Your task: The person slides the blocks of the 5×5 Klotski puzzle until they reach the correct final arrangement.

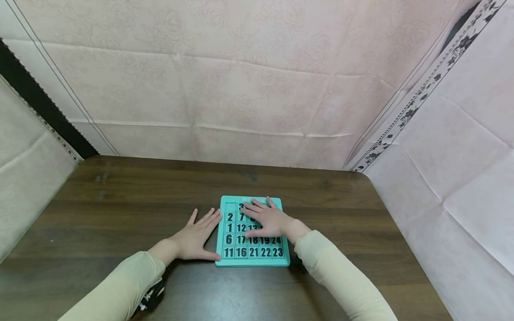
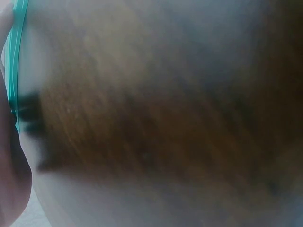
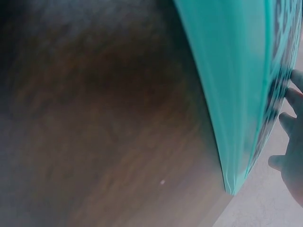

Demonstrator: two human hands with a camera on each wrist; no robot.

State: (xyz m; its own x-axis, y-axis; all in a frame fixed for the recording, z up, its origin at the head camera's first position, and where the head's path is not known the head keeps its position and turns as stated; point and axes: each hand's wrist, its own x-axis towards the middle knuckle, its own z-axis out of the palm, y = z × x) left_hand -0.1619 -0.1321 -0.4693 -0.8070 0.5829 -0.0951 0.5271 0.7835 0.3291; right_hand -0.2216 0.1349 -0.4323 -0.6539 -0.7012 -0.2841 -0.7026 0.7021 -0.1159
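Observation:
A turquoise number board [image 1: 253, 263] lies flat on the wooden table, with black numbers on square tiles. The left hand [image 1: 194, 236] touches its left edge, fingers spread and straight, the thumb at the lower left corner. Over the upper middle of the board lies the right hand [image 1: 271, 221], its fingers spread across the tiles and covering several numbers. In the left wrist view the board's edge [image 2: 15, 61] shows beside part of the left hand [image 2: 12, 175]. The right wrist view has the board's side [image 3: 232, 94] and the right hand's fingers [image 3: 296, 97] over the tiles.
The brown wooden table [image 1: 140, 200] extends around the board. Pale patterned cloth [image 1: 241, 98] hangs behind the table's far edge, and more cloth [image 1: 453, 178] stands along the right. A black strip [image 1: 44, 102] runs down the cloth at the left.

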